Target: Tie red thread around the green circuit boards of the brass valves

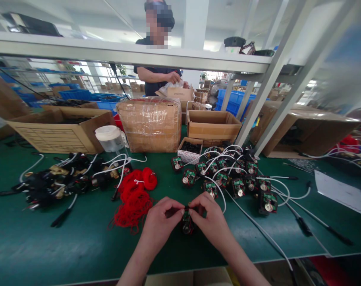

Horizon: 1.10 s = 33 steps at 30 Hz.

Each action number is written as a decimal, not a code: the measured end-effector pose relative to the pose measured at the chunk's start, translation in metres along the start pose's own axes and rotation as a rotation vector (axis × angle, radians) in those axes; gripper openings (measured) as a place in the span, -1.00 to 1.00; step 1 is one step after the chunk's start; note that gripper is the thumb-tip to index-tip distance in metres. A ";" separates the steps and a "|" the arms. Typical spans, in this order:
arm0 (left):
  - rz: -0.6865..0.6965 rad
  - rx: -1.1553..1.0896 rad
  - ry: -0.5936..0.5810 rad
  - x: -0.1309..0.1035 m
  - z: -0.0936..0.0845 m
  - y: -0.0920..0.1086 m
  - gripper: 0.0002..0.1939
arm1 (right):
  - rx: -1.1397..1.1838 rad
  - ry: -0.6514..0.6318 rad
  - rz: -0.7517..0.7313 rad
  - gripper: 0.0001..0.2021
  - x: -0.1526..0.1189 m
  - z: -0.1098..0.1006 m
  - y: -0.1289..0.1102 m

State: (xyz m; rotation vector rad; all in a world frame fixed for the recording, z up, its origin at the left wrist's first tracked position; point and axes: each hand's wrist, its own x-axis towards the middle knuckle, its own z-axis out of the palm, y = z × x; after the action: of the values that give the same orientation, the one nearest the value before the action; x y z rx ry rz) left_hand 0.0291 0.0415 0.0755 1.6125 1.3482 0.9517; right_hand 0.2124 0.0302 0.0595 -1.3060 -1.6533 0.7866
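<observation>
My left hand (165, 217) and my right hand (210, 214) meet at the front middle of the bench, thumbs and forefingers pinched. Between them they grip a small black device with a green circuit board (186, 227); fingertips hide its far end. Left of my left hand lies a heap of red cord (132, 203), with a tied red bundle (149, 178) at its top. Beyond my right hand stand several similar black units (238, 187), showing green boards, round metallic parts and white cables.
Black and brass parts with cables (61, 178) pile up at left. Behind stand a wrapped carton (150, 125), a white-lidded tub (109, 138), and a small box of black pieces (190, 153). A metal post (265, 79) rises at right. A co-worker (156, 77) stands across the bench.
</observation>
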 end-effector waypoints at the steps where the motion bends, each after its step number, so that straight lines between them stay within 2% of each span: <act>1: 0.004 0.001 0.001 0.000 0.000 -0.001 -0.86 | -0.008 0.006 -0.009 -0.86 0.000 0.000 -0.001; 5: 0.000 0.003 0.000 0.000 0.000 -0.002 -0.87 | 0.006 0.015 -0.041 -0.77 -0.004 0.001 0.002; 12: 0.011 0.003 0.007 0.002 0.001 -0.002 -0.86 | -0.013 0.026 0.012 -0.91 -0.003 0.004 0.001; 19: 0.016 0.011 0.008 0.002 -0.001 -0.002 -0.86 | -0.001 -0.004 -0.008 -0.80 -0.006 0.001 -0.002; 23: 0.025 0.033 0.009 0.002 0.000 -0.003 -0.86 | -0.018 -0.006 -0.007 -0.84 -0.004 0.002 -0.003; 28: 0.033 -0.001 0.005 0.001 0.001 -0.003 -0.86 | -0.065 0.084 -0.073 -0.91 -0.003 0.002 -0.003; 33: 0.034 0.010 0.005 0.001 0.000 -0.003 -0.87 | -0.109 0.060 -0.047 -0.89 -0.009 -0.004 -0.002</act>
State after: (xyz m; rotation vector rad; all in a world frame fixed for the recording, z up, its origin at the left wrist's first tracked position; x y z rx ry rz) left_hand 0.0281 0.0426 0.0730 1.6467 1.3348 0.9715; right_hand 0.2155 0.0203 0.0607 -1.3483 -1.6930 0.6311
